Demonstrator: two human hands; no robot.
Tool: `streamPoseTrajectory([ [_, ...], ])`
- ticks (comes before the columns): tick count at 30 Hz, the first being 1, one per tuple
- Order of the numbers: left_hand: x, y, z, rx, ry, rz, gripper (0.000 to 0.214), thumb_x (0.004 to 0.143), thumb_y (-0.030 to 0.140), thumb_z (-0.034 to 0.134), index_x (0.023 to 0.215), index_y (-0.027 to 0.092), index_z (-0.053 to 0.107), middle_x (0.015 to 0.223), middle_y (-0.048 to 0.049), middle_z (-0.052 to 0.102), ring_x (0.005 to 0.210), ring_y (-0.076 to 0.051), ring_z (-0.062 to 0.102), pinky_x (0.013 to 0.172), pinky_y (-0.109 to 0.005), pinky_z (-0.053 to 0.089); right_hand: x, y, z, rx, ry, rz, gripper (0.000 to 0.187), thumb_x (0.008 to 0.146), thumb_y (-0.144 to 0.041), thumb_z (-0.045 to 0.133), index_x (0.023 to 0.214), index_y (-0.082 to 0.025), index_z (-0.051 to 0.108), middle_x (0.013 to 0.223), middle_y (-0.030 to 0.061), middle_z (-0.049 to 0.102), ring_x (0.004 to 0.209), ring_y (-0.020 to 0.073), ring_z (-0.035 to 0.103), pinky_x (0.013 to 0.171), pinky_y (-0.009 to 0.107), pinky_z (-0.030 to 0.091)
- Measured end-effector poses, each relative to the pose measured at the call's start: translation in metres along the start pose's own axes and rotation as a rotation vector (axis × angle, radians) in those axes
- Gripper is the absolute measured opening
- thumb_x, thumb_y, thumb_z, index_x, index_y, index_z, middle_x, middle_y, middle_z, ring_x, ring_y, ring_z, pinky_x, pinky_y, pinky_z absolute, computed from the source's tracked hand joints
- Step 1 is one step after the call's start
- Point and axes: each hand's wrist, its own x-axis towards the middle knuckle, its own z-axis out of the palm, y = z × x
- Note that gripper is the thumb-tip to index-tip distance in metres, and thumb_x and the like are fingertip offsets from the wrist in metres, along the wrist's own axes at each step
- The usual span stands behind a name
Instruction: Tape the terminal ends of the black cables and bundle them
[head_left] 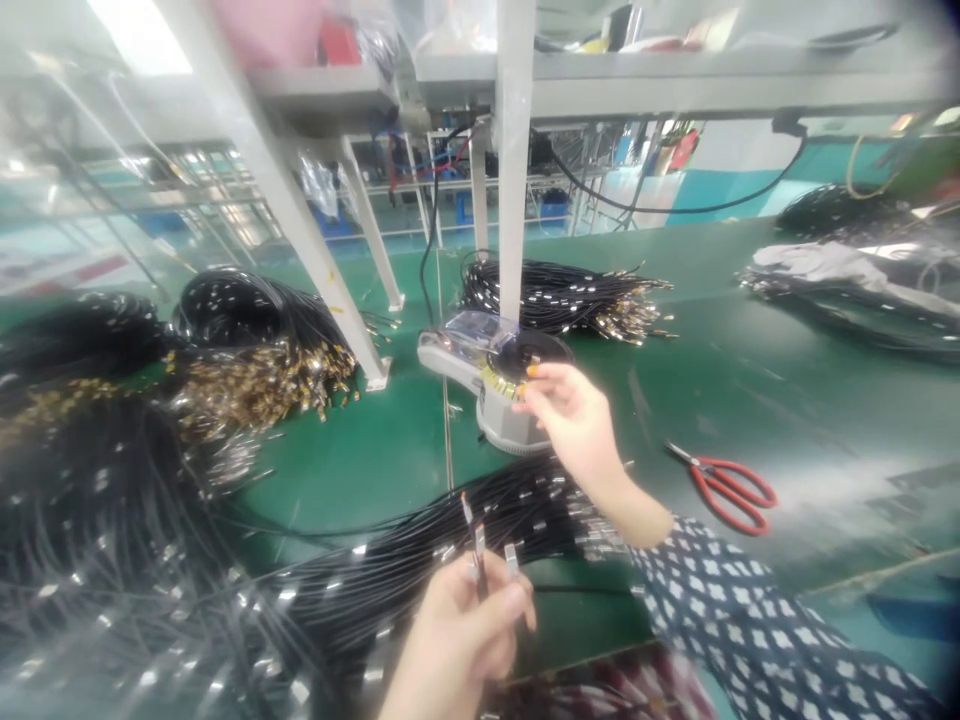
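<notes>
My left hand [463,640] is closed low in the middle, pinching the ends of thin black cables [478,545] that stick up between thumb and fingers. My right hand [571,415] reaches forward to a grey tape dispenser [487,375], its fingertips pinched at the yellow tape strip at the dispenser's mouth. A loose bundle of black cables [420,560] lies across the green table between my hands.
Red-handled scissors [731,487] lie to the right on the green table [750,370]. Heaps of black cables with gold terminals [255,385] fill the left; another bundle [570,295] lies behind the dispenser. White shelf legs [514,160] stand in the middle. More cables lie far right [855,285].
</notes>
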Motion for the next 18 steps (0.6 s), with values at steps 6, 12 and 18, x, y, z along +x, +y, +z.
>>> streamPoseTrajectory([
  [6, -0.002, -0.001, -0.001, -0.004, -0.013, 0.004, 0.036, 0.066, 0.036, 0.085, 0.068, 0.014, 0.057, 0.059, -0.0011, 0.065, 0.033, 0.002, 0.025, 0.039, -0.018, 0.015, -0.007, 0.026, 0.004, -0.098, -0.011, -0.123, 0.028, 0.083, -0.036, 0.068, 0.103, -0.021, 0.055, 0.097, 0.0033, 0.063, 0.081, 0.0171, 0.072, 0.069, 0.027, 0.059],
  [12, 0.000, -0.004, -0.005, -0.008, -0.032, 0.008, 0.037, 0.065, 0.037, 0.086, 0.067, 0.015, 0.055, 0.061, -0.0035, 0.067, 0.032, 0.002, 0.026, 0.037, -0.018, 0.014, -0.005, 0.024, 0.013, -0.096, 0.054, -0.189, 0.028, 0.082, -0.032, 0.068, 0.104, -0.022, 0.055, 0.109, 0.0062, 0.060, 0.089, 0.0176, 0.071, 0.086, 0.033, 0.059],
  [18, 0.000, -0.004, -0.007, -0.020, -0.049, 0.019, 0.036, 0.065, 0.037, 0.086, 0.067, 0.014, 0.057, 0.059, -0.0025, 0.066, 0.031, 0.002, 0.028, 0.036, -0.017, 0.015, 0.004, 0.023, 0.019, -0.066, 0.123, -0.166, 0.028, 0.075, -0.026, 0.073, 0.097, -0.020, 0.056, 0.102, 0.0046, 0.062, 0.083, 0.0169, 0.069, 0.080, 0.033, 0.059],
])
